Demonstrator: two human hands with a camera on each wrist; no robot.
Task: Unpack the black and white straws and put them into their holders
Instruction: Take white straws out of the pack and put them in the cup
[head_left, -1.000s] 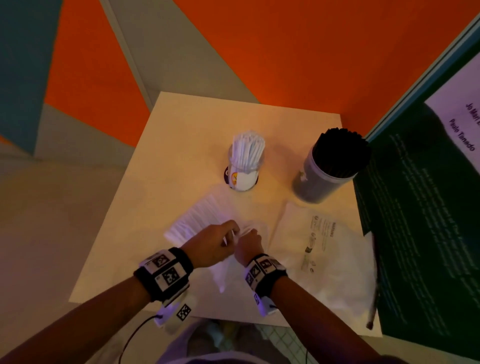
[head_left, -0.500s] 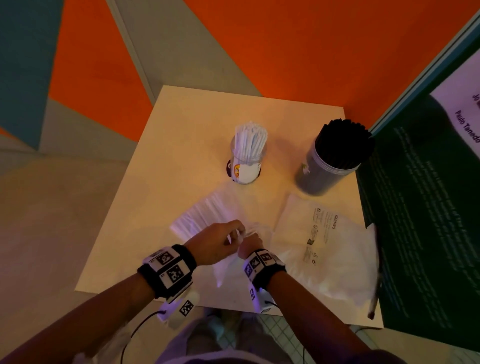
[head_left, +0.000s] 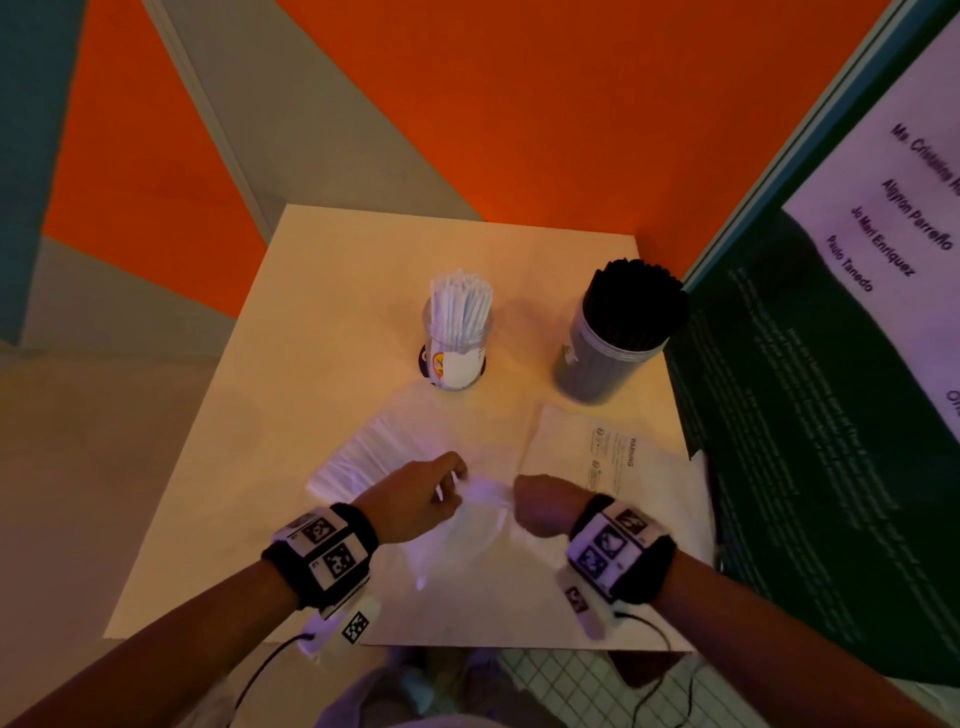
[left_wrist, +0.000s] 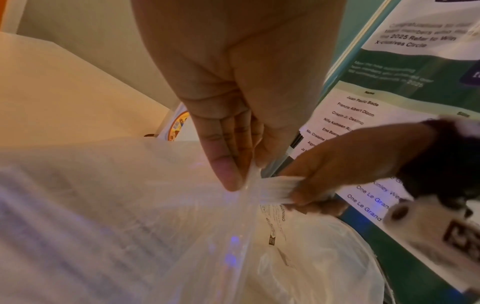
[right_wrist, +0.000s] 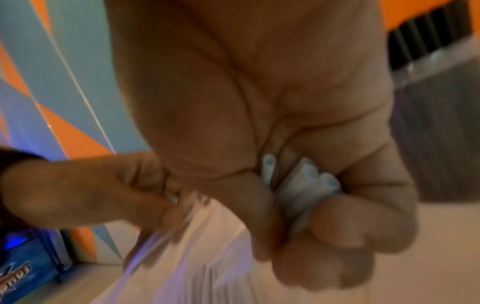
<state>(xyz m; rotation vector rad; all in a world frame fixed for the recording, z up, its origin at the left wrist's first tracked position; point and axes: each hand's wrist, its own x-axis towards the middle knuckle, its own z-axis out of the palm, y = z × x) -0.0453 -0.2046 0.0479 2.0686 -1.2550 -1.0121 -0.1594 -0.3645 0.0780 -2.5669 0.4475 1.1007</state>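
Head cam hides it, but the wrist cams show the right hand (left_wrist: 335, 174) gripping a white straw bundle (left_wrist: 275, 188), lying crosswise over the bench (head_left: 322, 322); left hand (left_wrist: 233, 115) pinches the bag (left_wrist: 155, 216).

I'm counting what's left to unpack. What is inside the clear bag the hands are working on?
White straws lie inside the clear bag. The right hand grips a small bunch at its mouth, and the left hand pinches the plastic. The count is hidden.
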